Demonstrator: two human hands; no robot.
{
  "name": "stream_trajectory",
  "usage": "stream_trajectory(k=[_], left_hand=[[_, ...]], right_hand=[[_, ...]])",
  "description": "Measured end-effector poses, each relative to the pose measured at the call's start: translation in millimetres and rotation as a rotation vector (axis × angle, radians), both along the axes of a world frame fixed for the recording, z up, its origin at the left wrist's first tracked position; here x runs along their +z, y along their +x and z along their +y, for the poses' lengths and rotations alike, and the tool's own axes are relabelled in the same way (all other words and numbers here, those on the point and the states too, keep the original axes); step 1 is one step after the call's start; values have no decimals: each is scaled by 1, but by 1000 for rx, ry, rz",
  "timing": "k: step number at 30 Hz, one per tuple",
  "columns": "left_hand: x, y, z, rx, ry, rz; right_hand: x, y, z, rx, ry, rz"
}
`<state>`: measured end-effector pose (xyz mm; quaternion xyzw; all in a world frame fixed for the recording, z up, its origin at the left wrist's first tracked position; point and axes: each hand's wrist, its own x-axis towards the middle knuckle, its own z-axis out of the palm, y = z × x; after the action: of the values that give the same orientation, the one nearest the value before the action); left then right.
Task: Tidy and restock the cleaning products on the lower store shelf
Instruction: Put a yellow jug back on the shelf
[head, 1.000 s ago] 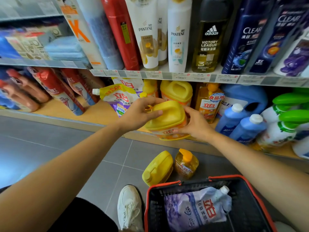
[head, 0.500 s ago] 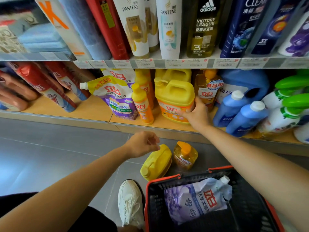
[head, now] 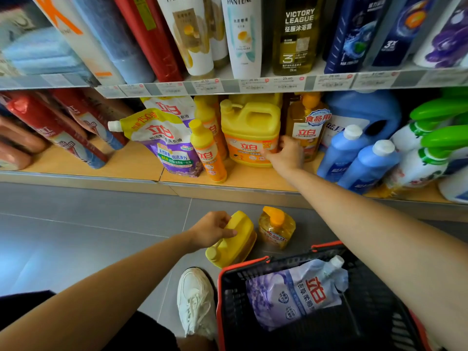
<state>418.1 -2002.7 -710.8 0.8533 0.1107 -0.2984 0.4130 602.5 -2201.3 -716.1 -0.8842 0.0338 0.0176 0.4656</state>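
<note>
A yellow detergent jug (head: 249,133) stands upright on the lower shelf (head: 126,164), in front of another like it. My right hand (head: 287,154) rests against its lower right side, fingers stretched onto the orange label. On the floor below lies a second yellow jug (head: 239,243) on its side, cap toward me. My left hand (head: 214,230) grips its top, fingers curled over the edge. A small amber pump bottle (head: 277,228) stands on the floor just right of it.
A black basket with a red rim (head: 243,266) at lower right holds a purple refill pouch (head: 293,292). My white shoe (head: 196,300) is beside it. The shelf also carries a pouch (head: 164,143), a slim orange bottle (head: 207,152), blue bottles (head: 368,164) and green-capped sprayers (head: 428,153).
Both hands set the yellow jug on the shelf. My left hand then dropped to the floor and took hold of the lying jug, while my right hand stayed against the shelf jug.
</note>
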Motion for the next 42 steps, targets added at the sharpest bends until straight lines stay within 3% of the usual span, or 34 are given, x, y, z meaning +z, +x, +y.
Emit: stream_trajectory(k=[4, 8, 14, 24, 28, 31, 42], left_hand=[[20, 3, 16, -57, 1, 4], [63, 12, 24, -117, -28, -115], [138, 20, 30, -232, -72, -303], [163, 51, 11, -247, -124, -603], [143, 66, 9, -191, 211, -826], [130, 70, 7, -329, 441, -940], [106, 102, -4, -374, 718, -1104]], right_hand=[[3, -22, -22, 253, 39, 140], [8, -61, -31, 606, -16, 260], [27, -97, -13, 828, 62, 89], [57, -81, -18, 599, 218, -138], [46, -67, -31, 465, 188, -132], [36, -56, -35, 350, 208, -143], [6, -49, -12, 242, 338, -99]])
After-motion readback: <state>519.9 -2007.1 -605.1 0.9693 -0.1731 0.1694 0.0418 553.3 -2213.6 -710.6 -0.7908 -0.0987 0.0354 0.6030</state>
